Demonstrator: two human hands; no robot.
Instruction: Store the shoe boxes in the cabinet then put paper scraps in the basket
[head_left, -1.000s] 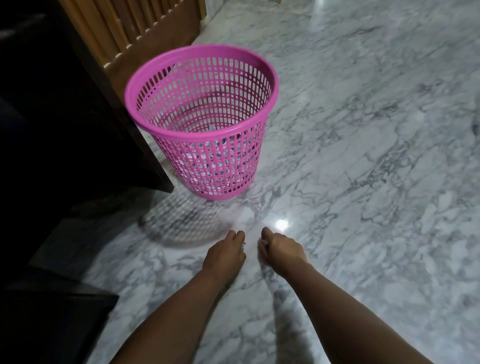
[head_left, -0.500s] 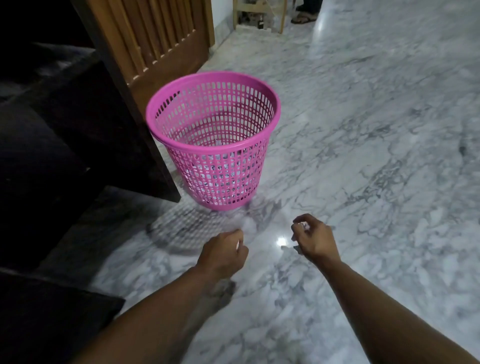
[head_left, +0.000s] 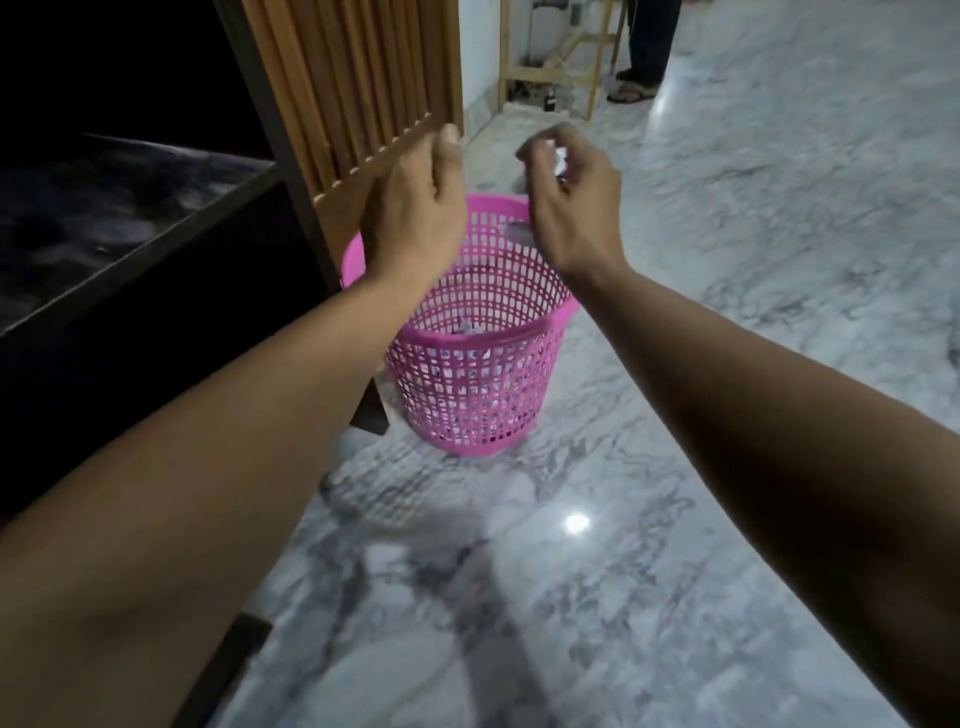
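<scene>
A pink plastic mesh basket (head_left: 470, 400) stands upright on the marble floor, with white paper scraps (head_left: 470, 330) showing at its bottom. Both my hands hover above its far rim. My right hand (head_left: 569, 202) is curled around a small white paper scrap (head_left: 560, 158) pinched at the fingertips. My left hand (head_left: 415, 208) hangs over the basket's left side with loosely bent fingers; whether it holds any paper is hidden. A blurred pale scrap (head_left: 518, 229) appears just under my right hand, above the basket. No shoe boxes are in sight.
A dark cabinet (head_left: 130, 249) with a slatted wooden door (head_left: 358, 88) stands at the left, its corner touching the basket's side. A wooden frame (head_left: 550, 67) and a person's sandalled feet (head_left: 631, 93) are far back. Marble floor (head_left: 727, 364) stretches right.
Both hands rose from the floor in front of the basket to above its opening, the right one carrying paper. The view tilted up and moved closer.
</scene>
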